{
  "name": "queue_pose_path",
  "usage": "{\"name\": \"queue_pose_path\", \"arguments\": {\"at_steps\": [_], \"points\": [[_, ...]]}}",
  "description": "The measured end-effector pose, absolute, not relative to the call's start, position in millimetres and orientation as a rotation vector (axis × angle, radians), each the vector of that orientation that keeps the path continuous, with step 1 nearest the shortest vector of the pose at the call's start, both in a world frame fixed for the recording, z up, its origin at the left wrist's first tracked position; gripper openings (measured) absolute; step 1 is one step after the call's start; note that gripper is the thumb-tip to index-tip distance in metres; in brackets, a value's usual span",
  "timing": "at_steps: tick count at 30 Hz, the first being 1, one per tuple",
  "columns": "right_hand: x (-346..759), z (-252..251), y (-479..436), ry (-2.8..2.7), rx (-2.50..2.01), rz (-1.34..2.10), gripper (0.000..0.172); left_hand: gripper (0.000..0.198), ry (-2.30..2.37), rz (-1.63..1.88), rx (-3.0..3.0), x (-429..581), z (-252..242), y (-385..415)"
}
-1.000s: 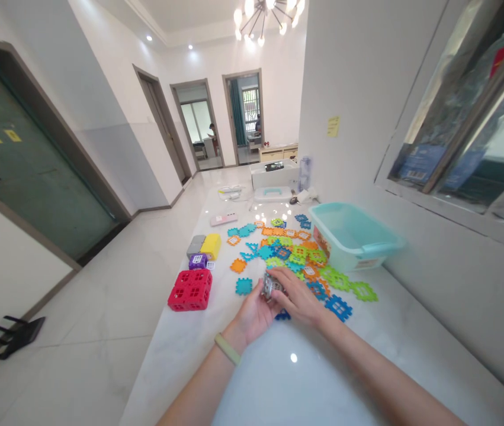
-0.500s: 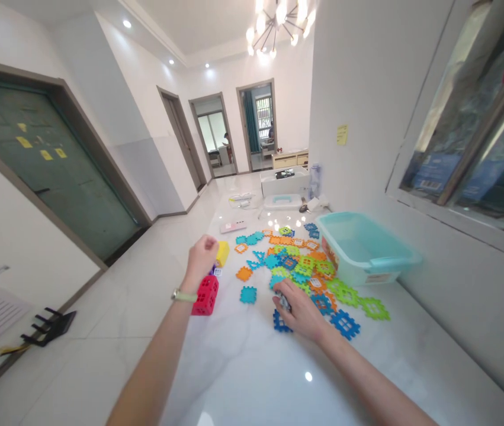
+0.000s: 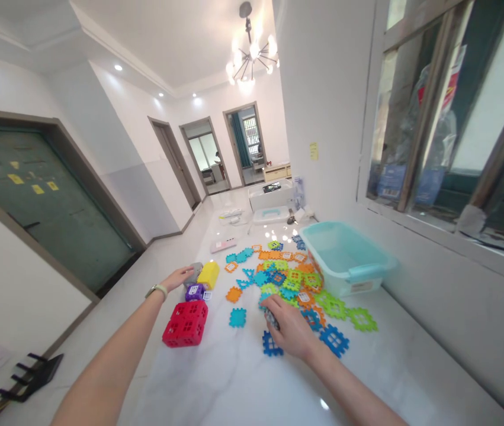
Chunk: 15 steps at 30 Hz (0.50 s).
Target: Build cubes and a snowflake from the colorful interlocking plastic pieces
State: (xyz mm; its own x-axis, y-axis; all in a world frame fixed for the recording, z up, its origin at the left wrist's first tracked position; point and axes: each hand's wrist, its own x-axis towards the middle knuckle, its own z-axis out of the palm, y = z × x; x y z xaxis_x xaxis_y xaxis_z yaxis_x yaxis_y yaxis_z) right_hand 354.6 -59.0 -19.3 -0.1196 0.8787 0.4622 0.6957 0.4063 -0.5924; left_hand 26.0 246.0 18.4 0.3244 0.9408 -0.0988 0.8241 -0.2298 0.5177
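Observation:
My left hand (image 3: 176,278) reaches out, fingers apart, and its fingertips are at a grey block (image 3: 194,272) beside a yellow block (image 3: 208,275) and a purple windowed block (image 3: 195,291). Nearer me sits a red lattice cube (image 3: 185,323). My right hand (image 3: 288,329) is shut on a small grey lattice block (image 3: 272,320), partly hidden by the fingers. It rests over the edge of a heap of flat interlocking plastic tiles (image 3: 285,272) in orange, teal, blue and green. A blue tile (image 3: 270,344) lies just below it.
A pale teal plastic tub (image 3: 344,257) stands right of the tiles on the white marble counter (image 3: 216,384), with a wall and window beyond it. A pink flat object (image 3: 223,245), cables (image 3: 233,217) and a white box (image 3: 272,196) lie farther along.
My left hand has left the small block, which it held with my right hand a second ago, and moved left to the grey block. The view has swung, and my right hand keeps its hold.

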Motion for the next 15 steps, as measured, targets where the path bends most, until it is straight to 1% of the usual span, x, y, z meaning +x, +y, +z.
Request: {"name": "queue_pose_path", "arguments": {"at_steps": [2, 3, 6, 10, 15], "points": [[352.8, -19.1, -59.0, -1.864, -1.352, 0.284, 0.043, 0.036, 1.553, 0.302, 2.148, 23.0, 17.5, 254.8], [351.6, -18.7, -59.1, -1.86, -1.355, 0.275, 0.041, 0.038, 1.554, 0.299, 2.164, 22.6, 17.1, 258.4], [348.1, -16.0, -59.5, -1.848, -1.358, 0.256, 0.029, 0.044, 1.542, 0.304, 2.206, 25.9, 14.3, 265.5], [347.0, -12.7, -59.4, -1.836, -1.358, 0.278, 0.025, 0.052, 1.512, 0.258, 2.208, 35.7, 11.5, 268.5], [348.1, -15.5, -58.8, -1.855, -1.358, 0.282, 0.011, 0.067, 1.554, 0.165, 2.194, 40.2, 24.2, 262.1]]}}
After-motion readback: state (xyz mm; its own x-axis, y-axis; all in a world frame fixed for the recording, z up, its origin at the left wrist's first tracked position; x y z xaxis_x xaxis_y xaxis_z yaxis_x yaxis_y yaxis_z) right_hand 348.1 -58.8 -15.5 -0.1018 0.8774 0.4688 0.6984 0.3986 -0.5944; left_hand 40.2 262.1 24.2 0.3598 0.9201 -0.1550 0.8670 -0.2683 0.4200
